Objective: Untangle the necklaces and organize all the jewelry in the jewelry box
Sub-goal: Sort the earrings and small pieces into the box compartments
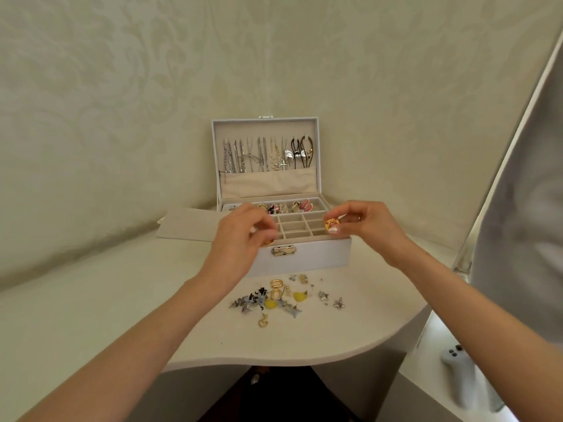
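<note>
Presently the step in hand is judged to be the stowing of earrings: the necklaces hang as separate strands in the raised lid, beyond both grips, and appear sorted. The right grip pinches a gold earring between thumb and fingertips, just above the rightmost compartments of the jewelry box. The left grip has its fingers curled down over the box's front-left corner, with a second gold piece at its fingertips; whether that piece is pinched or merely touched cannot be told. Nearer the person than both grips, in front of the box, a scatter of loose earrings lies on the tabletop. The next move likely calls for lowering the gold earring into an empty cell directly beneath the right grip and easing the pinch apart without flicking it out; if the second piece is its mate, the same cell suits. The scattered pieces are small and will need fine fingertip picks.
</note>
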`<state>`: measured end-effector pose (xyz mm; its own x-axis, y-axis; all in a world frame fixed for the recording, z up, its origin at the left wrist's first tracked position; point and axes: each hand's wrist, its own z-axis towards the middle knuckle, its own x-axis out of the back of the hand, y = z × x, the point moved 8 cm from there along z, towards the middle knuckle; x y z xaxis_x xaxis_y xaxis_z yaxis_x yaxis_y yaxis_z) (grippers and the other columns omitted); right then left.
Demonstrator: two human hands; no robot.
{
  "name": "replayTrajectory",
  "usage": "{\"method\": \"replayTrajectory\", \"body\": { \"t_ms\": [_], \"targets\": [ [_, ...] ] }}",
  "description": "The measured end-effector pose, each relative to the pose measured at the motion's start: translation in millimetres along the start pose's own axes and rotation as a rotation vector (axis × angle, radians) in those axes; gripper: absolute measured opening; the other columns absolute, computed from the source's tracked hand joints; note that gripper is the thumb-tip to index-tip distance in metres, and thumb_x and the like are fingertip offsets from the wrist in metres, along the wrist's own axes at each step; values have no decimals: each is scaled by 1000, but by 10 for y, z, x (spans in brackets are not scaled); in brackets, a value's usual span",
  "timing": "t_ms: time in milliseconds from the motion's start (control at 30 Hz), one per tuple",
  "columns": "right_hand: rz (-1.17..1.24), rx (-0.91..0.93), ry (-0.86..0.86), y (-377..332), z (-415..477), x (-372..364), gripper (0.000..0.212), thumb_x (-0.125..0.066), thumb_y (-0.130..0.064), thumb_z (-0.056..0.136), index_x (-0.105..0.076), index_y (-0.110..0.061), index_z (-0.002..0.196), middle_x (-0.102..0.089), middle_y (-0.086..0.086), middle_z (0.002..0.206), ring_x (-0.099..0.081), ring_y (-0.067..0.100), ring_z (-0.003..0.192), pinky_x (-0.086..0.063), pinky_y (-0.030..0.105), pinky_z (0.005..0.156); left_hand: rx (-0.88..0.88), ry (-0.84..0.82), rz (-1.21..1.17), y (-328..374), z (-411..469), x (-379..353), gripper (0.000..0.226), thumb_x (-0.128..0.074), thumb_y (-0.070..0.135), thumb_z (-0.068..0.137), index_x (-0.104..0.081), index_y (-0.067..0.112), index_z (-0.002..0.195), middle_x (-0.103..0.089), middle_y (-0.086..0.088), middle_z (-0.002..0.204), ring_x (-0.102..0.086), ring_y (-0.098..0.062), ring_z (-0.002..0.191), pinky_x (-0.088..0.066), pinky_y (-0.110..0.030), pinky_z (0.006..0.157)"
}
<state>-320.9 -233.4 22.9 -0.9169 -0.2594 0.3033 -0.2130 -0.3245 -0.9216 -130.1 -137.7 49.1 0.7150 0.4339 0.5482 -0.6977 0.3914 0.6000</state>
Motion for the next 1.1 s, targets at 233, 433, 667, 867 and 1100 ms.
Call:
{"method": "replayTrajectory", "body": {
  "t_ms": [233,433,667,867,1100],
  "targets": [
    [-347,7,-15,42,333,31,20,-75,3,72,-74,-12,85,-64,-6,67,-54,4,60,-41,10,60,356,-211,-326,-136,579,-682,12,-70,0,79,-72,9,87,-71,-10,97,-67,-21,92,-54,-31,86],
    [-566,32,-201,11,394,-115,18,-73,7,73,-74,-8,84,-62,-6,67,-56,-7,52,-44,7,59,491,-345,-254,-254,578,-843,15,-79,5,70,-72,16,78,-70,-2,95,-61,-12,98,-45,-26,92],
    [-951,242,-242,-115,390,-284,20,-68,-3,78,-77,-17,89,-56,-11,74,-47,7,78,-33,18,63,273,-279,39,-197,620,-846,9,-74,8,77,-71,11,85,-68,-1,88,-59,-10,83,-46,-19,79],
    [-932,209,-194,-122,356,-203,25,-63,0,78,-76,-17,90,-71,2,88,-60,16,85,-39,21,67,119,-474,303,-151,634,-1035,16,-72,27,81,-69,20,94,-68,1,108,-59,-17,107,-47,-35,90],
    [-1083,189,-215,-179,330,-206,18,-65,-14,84,-74,-24,96,-56,-12,77,-48,10,89,-30,19,68,101,-574,528,-73,737,-1120,7,-65,28,85,-62,22,88,-64,0,109,-56,-21,105,-45,-34,83]
  ]
}}
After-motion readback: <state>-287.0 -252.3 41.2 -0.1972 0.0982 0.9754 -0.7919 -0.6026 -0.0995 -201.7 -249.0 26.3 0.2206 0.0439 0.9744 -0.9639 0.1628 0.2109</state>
